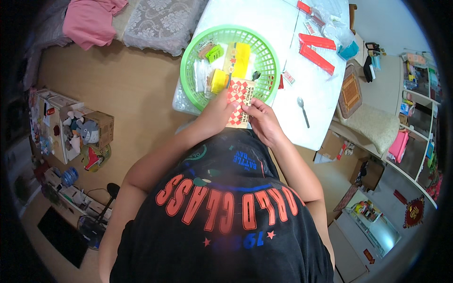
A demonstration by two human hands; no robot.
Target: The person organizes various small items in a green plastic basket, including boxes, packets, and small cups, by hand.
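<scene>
Between my two hands is a flat paper packet (pixel 239 96) with a red-and-cream diamond pattern. My left hand (pixel 218 112) grips its left side, thumb on the front. On the right edge, my right hand (pixel 262 120) pinches it with thumb and fingers. The packet is held at the near rim of a round green plastic basket (pixel 189 87). Inside the basket lie a yellow packet (pixel 241 60), a smaller yellow packet (pixel 218 81), a bright green packet (pixel 214 53), clear-wrapped white pieces (pixel 201 75) and a dark spoon (pixel 255 75).
The basket stands on a white-covered table (pixel 288 122). To its right lie a grey spoon (pixel 302 112), red strips (pixel 317 59), a small printed sachet (pixel 288 78) and crumpled clear plastic (pixel 330 23). A chair with a woven brown seat mat (pixel 351 91) is beyond the table's right edge.
</scene>
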